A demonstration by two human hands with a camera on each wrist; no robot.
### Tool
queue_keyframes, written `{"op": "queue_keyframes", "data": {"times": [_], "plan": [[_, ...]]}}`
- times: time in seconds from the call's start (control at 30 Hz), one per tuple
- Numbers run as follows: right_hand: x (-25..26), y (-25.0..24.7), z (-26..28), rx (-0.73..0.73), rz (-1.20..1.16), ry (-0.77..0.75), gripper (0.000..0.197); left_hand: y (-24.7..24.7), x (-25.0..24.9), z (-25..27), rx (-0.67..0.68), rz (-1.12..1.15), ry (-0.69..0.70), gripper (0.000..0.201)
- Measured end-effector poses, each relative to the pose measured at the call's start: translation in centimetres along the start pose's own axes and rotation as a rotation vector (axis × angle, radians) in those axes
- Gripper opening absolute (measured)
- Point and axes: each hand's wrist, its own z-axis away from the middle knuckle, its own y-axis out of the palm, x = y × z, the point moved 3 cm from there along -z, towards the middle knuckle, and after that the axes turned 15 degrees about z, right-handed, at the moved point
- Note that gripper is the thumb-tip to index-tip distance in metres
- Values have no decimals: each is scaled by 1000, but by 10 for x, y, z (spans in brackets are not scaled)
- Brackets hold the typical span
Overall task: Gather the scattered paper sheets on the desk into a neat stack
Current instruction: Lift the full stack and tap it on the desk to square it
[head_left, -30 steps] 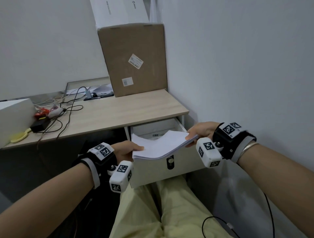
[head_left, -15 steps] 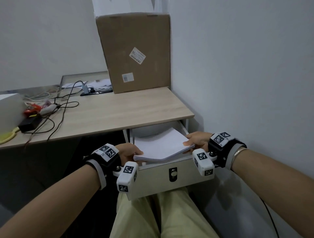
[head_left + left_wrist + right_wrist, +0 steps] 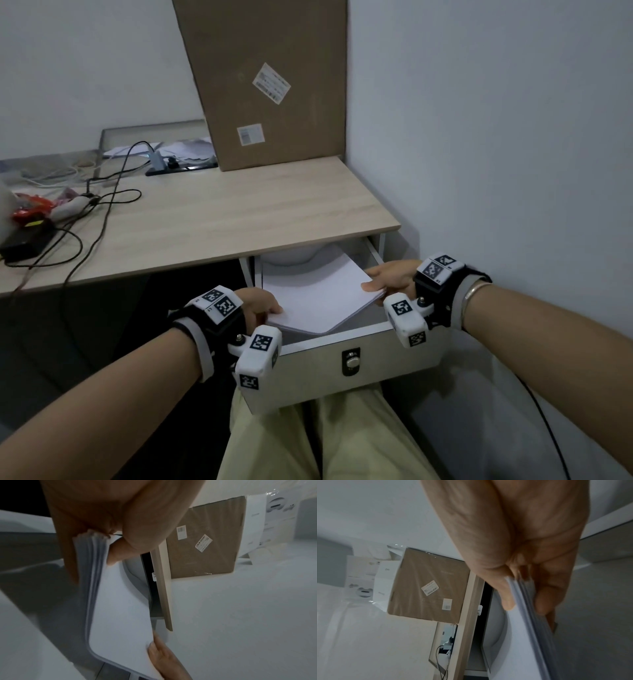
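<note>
A stack of white paper sheets [image 3: 318,294] lies low inside the pulled-out white drawer [image 3: 376,366] under the right end of the wooden desk [image 3: 239,219]. My left hand [image 3: 260,303] pinches the stack's near left corner, thumb on top. My right hand [image 3: 387,279] pinches its right corner, thumb above and fingers below. In the left wrist view the stack of sheets [image 3: 123,609] runs from my thumb [image 3: 115,555] down to the other hand [image 3: 164,655]. The right wrist view shows the sheet edges [image 3: 532,615] clamped between thumb and fingers.
A tall cardboard box [image 3: 270,82] stands at the desk's back right against the wall. Black cables [image 3: 102,205], a black adapter [image 3: 27,240] and red packets [image 3: 30,209] lie at the left. The drawer front hangs over my lap. A wall is close on the right.
Both hands have carried the paper stack forward and down into the drawer; a second ago it was held above the drawer front.
</note>
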Motion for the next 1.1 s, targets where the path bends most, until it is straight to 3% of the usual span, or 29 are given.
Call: {"op": "queue_keyframes", "data": {"times": [0.13,0.23,0.3,0.43,0.5,0.57,0.7,0.9,1.03,1.1], "plan": [[-8,-3,-16,-16,107,119,27,-9,0,-9,-19,0,-15,34],[-6,5,-12,62,238,212,74,-8,-3,-6,48,33,-30,66],[2,14,1,78,184,232,67,-8,-5,-3,71,56,-2,79],[3,15,8,-46,161,232,82,-3,-9,14,66,200,106,56],[9,11,15,-134,113,165,74,3,-11,24,77,221,173,35],[23,11,33,-191,19,67,52,7,-14,41,78,209,258,12],[36,17,77,-177,-91,-76,16,15,-17,74,145,191,411,12],[14,74,112,123,32,49,21,26,2,108,211,34,494,18],[-5,80,102,-18,20,119,28,29,10,117,220,-5,517,18],[-6,78,96,-99,10,92,18,30,14,119,236,-42,531,16]]}}
